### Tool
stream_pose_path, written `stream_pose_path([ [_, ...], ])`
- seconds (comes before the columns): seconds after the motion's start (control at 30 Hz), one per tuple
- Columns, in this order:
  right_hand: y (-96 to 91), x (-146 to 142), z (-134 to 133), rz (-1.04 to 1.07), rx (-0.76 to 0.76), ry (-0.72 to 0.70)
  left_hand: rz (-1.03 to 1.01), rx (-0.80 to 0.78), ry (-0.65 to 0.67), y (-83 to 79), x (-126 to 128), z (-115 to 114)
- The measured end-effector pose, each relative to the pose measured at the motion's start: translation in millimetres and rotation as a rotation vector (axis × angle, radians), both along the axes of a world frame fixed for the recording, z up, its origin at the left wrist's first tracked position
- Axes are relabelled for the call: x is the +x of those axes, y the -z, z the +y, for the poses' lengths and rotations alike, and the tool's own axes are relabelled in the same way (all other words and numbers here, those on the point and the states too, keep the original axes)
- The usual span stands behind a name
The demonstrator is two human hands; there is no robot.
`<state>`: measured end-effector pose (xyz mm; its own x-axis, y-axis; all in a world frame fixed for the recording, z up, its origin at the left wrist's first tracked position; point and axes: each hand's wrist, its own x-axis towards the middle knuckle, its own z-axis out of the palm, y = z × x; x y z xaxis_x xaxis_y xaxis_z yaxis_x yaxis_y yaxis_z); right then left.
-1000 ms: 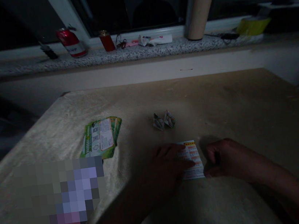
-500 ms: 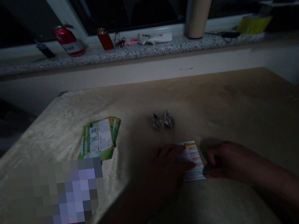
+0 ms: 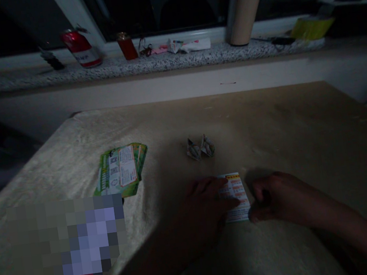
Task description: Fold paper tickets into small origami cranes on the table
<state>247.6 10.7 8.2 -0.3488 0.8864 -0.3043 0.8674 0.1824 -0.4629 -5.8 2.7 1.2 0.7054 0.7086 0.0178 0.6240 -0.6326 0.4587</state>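
Observation:
A small printed card (image 3: 237,195) with orange and white text lies flat on the beige table (image 3: 270,126) near me. My left hand (image 3: 206,211) rests flat on its left half, fingers stretched out over it. My right hand (image 3: 274,197) sits at the card's right edge with fingers curled and the thumb tip against that edge. Two small folded paper pieces (image 3: 200,147) sit just beyond the card. A fanned stack of green printed cards (image 3: 120,170) lies to the left.
A stone window sill (image 3: 146,63) runs along the back with a red can (image 3: 80,48), a small red container (image 3: 126,46), wrappers (image 3: 188,45), a cardboard tube (image 3: 243,5) and a yellow object (image 3: 311,27). A blurred patch covers the near left.
Both hands and the card stay nearly where they were. The view has shifted slightly.

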Motion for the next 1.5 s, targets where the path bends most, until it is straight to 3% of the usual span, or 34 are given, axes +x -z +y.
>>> stream_pose_path([
  [0.43,4.0,-1.2,5.7,0.09,-0.083,0.128,0.023,-0.001,-0.001,-1.0,1.1,-0.9],
  [0.7,10.5,-2.4,12.4,0.119,0.041,0.171,0.024,0.019,0.007,2.6,0.3,-0.6],
  [1.1,11.8,-14.7,26.3,-0.065,0.219,0.373,0.009,0.023,0.008,2.0,1.0,-0.1],
  [1.37,10.8,-17.6,27.1,-0.081,0.262,0.371,0.021,0.028,0.017,-0.1,1.0,-0.3],
  [1.5,13.8,-10.2,26.5,-0.021,0.215,0.284,0.005,0.027,0.002,1.5,1.0,-1.2],
])
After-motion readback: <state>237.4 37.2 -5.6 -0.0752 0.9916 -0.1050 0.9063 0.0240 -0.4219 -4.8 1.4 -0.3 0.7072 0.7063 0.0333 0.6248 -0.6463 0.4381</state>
